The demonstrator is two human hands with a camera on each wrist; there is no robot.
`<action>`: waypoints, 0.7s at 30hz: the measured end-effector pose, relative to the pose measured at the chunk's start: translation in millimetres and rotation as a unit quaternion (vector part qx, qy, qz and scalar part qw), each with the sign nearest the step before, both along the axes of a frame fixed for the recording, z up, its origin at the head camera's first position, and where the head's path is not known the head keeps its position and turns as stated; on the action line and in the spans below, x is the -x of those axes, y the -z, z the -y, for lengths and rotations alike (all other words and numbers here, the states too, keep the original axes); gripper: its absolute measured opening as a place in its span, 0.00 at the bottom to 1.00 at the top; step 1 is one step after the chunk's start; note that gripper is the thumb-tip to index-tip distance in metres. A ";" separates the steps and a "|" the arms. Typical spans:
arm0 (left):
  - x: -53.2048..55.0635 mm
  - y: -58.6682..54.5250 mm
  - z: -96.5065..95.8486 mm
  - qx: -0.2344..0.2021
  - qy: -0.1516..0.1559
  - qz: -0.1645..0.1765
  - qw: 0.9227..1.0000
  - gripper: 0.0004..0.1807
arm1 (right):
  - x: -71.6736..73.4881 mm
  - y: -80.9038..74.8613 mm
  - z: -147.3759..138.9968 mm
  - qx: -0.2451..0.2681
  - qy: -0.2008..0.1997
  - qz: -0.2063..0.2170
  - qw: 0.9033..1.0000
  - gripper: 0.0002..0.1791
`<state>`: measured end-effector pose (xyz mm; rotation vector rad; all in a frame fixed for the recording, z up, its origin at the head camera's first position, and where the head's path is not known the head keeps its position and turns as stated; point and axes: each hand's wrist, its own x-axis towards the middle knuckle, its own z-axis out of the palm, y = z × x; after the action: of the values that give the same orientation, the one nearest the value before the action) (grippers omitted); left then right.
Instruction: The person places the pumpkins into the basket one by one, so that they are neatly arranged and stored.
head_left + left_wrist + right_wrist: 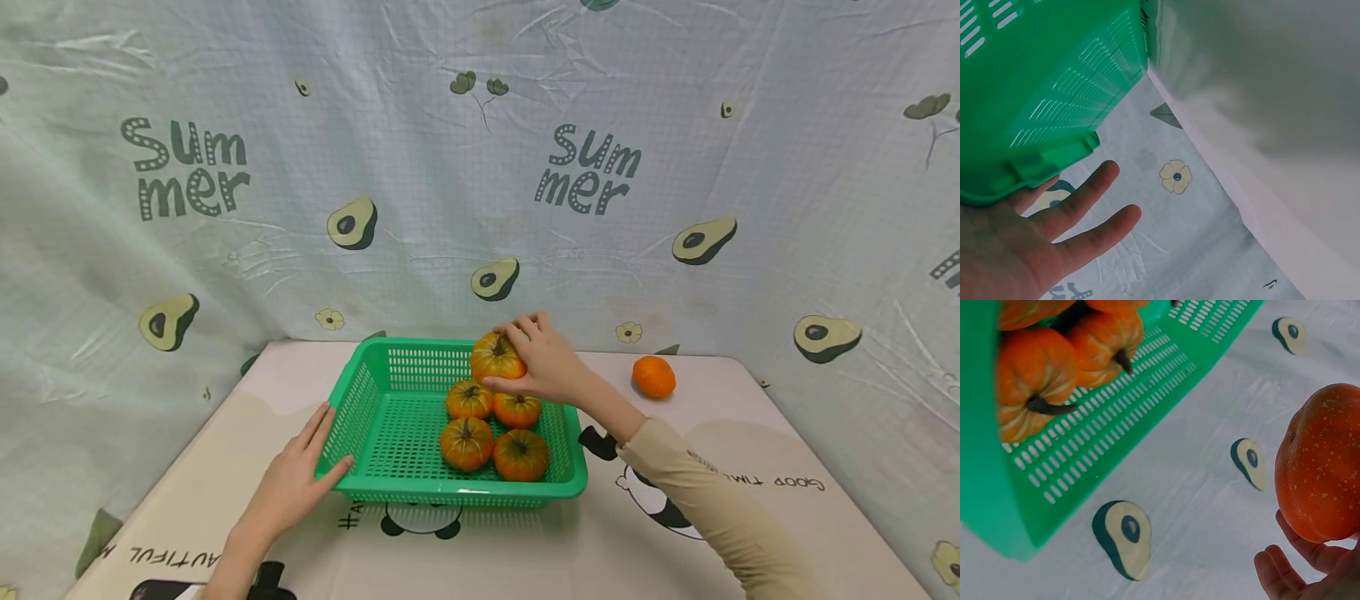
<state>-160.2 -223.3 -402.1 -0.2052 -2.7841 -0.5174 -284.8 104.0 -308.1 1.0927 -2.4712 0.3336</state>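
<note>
My right hand (543, 362) grips a small orange pumpkin (495, 357) above the back right part of a green plastic basket (382, 483). In the right wrist view the held pumpkin (1322, 465) shows its speckled orange underside, away from the basket wall. Several more pumpkins (467, 443) sit in the basket's right half, stems up. At the basket's left side, my left hand (296, 475) rests against the rim with fingers extended. The left wrist view shows those spread fingers (1094, 194) beside the green rim (1054, 162), holding nothing.
An orange, rounded fruit or pumpkin (654, 377) lies on the table at the right of the basket. The table (450, 558) has a pale printed cover with panda drawings and lettering. A printed curtain (420, 167) with avocado pictures hangs behind it.
</note>
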 end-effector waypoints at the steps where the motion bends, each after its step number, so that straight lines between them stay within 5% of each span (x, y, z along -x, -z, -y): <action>1: -0.1 -0.1 0.0 0.001 0.000 -0.001 1.000 0.40 | 0.4 -0.7 3.1 0.001 0.000 0.002 1.000 0.45; 11: -1.1 0.2 1.2 0.003 -0.005 -0.002 1.000 0.40 | 16.4 4.6 34.9 0.023 0.016 0.045 0.999 0.49; 21: 0.7 3.0 1.4 -0.004 -0.004 -0.001 1.000 0.40 | 25.8 21.7 70.3 -0.013 0.045 0.083 0.995 0.36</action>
<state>-160.8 -224.7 -405.1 -0.1933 -2.7797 -0.5265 -310.6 33.7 -329.8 0.9964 -2.6684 0.3800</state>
